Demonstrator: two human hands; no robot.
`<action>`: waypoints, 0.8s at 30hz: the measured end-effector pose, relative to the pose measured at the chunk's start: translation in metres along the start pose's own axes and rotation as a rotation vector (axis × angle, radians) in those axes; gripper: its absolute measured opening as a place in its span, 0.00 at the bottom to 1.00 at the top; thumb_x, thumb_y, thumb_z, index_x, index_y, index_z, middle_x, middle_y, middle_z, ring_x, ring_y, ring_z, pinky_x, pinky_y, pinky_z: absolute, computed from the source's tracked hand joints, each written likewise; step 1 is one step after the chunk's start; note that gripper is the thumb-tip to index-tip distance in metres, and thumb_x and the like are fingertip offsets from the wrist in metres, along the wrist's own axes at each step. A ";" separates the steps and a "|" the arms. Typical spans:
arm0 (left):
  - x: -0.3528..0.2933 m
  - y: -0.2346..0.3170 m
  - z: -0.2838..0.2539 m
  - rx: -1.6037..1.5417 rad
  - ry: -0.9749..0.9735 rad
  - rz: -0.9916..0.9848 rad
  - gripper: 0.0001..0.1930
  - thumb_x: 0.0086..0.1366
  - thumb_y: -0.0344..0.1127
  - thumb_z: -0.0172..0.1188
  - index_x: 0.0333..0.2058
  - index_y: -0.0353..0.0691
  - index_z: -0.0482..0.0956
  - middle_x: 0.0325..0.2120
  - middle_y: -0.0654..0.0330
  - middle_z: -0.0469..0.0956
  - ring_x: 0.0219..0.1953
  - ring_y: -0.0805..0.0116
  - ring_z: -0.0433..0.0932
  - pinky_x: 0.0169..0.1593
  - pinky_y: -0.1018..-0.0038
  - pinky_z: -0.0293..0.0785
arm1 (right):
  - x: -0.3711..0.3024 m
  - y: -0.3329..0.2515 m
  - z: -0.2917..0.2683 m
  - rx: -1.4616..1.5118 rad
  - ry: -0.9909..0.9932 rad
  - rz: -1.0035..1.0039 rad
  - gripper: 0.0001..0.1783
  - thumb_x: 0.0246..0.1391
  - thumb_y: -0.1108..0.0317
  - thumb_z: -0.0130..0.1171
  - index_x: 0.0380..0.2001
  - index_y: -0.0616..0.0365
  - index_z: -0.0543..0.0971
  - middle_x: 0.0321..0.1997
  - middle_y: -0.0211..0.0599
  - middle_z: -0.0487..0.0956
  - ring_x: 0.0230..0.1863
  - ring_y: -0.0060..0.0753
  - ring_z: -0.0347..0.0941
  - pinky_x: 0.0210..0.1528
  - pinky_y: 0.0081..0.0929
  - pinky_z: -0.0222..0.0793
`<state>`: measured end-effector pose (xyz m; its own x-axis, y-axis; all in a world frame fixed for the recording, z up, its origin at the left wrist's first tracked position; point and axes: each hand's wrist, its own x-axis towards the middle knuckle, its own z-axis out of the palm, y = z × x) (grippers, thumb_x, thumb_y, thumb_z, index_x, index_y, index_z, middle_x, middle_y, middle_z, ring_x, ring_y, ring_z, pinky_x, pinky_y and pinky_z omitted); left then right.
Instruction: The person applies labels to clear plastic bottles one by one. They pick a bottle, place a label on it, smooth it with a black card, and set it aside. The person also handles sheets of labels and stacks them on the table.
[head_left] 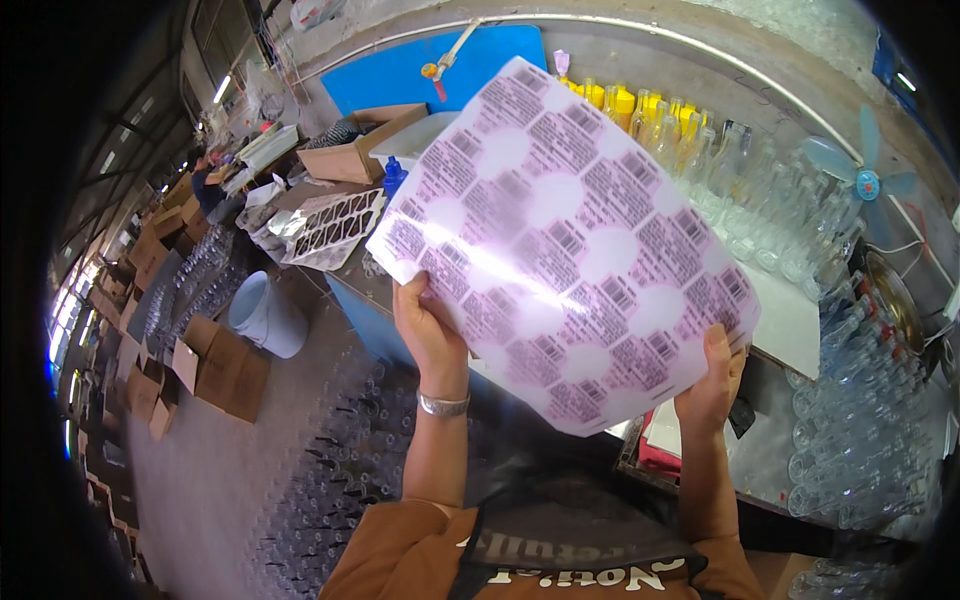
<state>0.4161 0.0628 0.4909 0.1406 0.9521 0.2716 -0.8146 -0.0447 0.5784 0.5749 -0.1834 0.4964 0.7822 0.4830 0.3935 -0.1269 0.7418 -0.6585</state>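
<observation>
A large glossy sheet of labels [545, 260], pale pink with rows of dark printed blocks and barcodes, is held up tilted in front of me. My left hand [428, 325] grips its lower left edge, with the thumb on the front and the other fingers behind. At the lower right corner my right hand [712, 380] pinches the same sheet, its thumb on the printed side. Light glares across the sheet's middle. Much of the worktable behind it is hidden.
Clear glass bottles [740, 200] crowd the table behind and at right, some yellow ones among them. A small blue fan [866, 184] stands far right. Left are a blue bottle [394, 178], a cardboard box [365, 145], a white bucket [268, 315] and floor cartons [222, 370]. Another person [208, 185] works far left.
</observation>
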 end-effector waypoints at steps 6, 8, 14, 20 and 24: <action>0.007 0.005 0.012 0.026 -0.084 0.089 0.18 0.68 0.33 0.51 0.55 0.33 0.72 0.52 0.57 0.77 0.54 0.66 0.75 0.60 0.70 0.68 | -0.022 0.025 0.019 -0.202 0.067 0.009 0.15 0.59 0.77 0.58 0.50 0.67 0.77 0.50 0.37 0.79 0.49 0.24 0.74 0.51 0.25 0.68; -0.004 0.018 0.034 0.032 -0.103 0.018 0.18 0.69 0.35 0.52 0.54 0.34 0.72 0.51 0.57 0.77 0.52 0.68 0.76 0.57 0.71 0.70 | -0.018 0.019 0.023 -0.301 0.075 -0.050 0.14 0.60 0.77 0.56 0.48 0.69 0.77 0.49 0.39 0.79 0.48 0.26 0.73 0.51 0.26 0.68; -0.064 -0.001 0.038 0.165 -0.465 -0.447 0.22 0.69 0.32 0.56 0.59 0.35 0.66 0.51 0.57 0.76 0.54 0.70 0.75 0.56 0.69 0.72 | 0.023 0.011 0.031 -0.181 0.229 -0.220 0.17 0.59 0.76 0.55 0.51 0.71 0.74 0.51 0.41 0.77 0.47 0.30 0.74 0.50 0.28 0.70; -0.093 -0.048 0.071 0.156 -0.415 -0.182 0.20 0.70 0.32 0.56 0.57 0.31 0.66 0.49 0.59 0.77 0.49 0.75 0.75 0.53 0.75 0.73 | 0.048 0.012 0.048 -0.250 0.173 -0.383 0.16 0.60 0.76 0.56 0.51 0.69 0.75 0.49 0.40 0.78 0.45 0.28 0.75 0.47 0.26 0.73; -0.020 -0.052 0.095 0.216 -0.347 0.036 0.15 0.69 0.30 0.54 0.52 0.31 0.70 0.37 0.67 0.77 0.33 0.83 0.71 0.34 0.82 0.70 | 0.083 -0.004 0.057 -0.733 -0.069 -0.376 0.25 0.64 0.72 0.54 0.62 0.68 0.67 0.53 0.45 0.78 0.53 0.34 0.76 0.52 0.30 0.75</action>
<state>0.5096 0.0174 0.5286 0.3260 0.7918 0.5165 -0.6908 -0.1735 0.7020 0.6054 -0.1196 0.5682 0.6513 0.3083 0.6934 0.5843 0.3793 -0.7174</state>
